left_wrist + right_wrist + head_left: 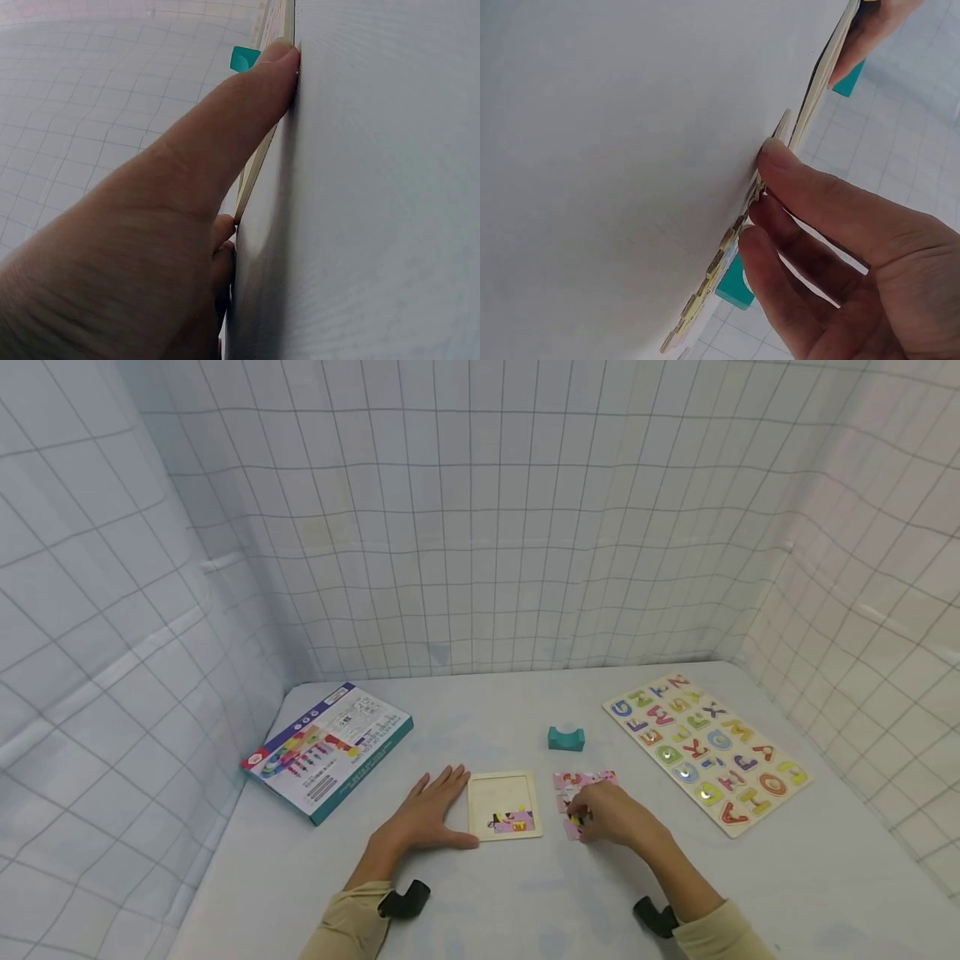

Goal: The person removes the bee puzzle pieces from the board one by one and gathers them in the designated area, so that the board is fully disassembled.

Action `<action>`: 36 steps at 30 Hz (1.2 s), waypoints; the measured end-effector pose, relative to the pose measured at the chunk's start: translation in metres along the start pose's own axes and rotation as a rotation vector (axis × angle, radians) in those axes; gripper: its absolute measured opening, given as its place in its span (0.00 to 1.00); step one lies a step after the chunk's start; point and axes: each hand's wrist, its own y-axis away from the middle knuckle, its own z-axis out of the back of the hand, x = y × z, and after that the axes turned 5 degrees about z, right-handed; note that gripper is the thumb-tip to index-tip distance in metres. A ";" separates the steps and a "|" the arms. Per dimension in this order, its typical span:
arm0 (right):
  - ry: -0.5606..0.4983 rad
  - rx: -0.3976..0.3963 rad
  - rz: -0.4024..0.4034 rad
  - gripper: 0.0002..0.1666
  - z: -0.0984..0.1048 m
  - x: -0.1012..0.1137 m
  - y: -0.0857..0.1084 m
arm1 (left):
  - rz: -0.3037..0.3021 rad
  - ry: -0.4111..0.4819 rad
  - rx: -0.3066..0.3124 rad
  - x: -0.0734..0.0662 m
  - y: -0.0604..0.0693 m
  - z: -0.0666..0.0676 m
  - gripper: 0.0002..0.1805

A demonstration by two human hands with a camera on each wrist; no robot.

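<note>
My left hand lies with fingers spread at the left side of a square wooden puzzle tray, its thumb at the near left corner. Joined pink puzzle pieces fill part of the tray's lower right. To the right, a patch of loose pink jigsaw pieces lies on the table, partly hidden by my right hand. In the right wrist view, the thumb and curled fingers pinch a thin puzzle piece at the near end of that patch. The left wrist view shows the thumb against the tray's edge.
A teal, curved-top block stands beyond the loose pieces. At the left lies a flat printed box. An alphabet puzzle board lies at the right. Grid-patterned cloth walls enclose the back and sides of the white table.
</note>
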 end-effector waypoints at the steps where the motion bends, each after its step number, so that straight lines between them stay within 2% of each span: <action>1: -0.004 0.002 -0.001 0.17 0.000 0.000 0.000 | 0.002 0.002 -0.001 0.000 0.000 0.000 0.62; 13: -0.003 0.006 0.022 0.18 0.001 0.000 -0.002 | 0.005 0.015 -0.006 -0.003 0.002 0.003 0.62; 23: 0.019 0.017 -0.005 0.17 0.001 0.004 -0.003 | 0.005 0.006 -0.001 -0.004 0.003 0.003 0.62; 29: 0.057 0.012 0.045 0.18 0.001 0.015 -0.011 | -0.006 0.016 -0.003 -0.003 0.005 0.005 0.61; 36: 0.047 0.049 0.066 0.21 -0.004 0.033 -0.021 | -0.005 0.000 0.003 -0.003 0.003 0.003 0.62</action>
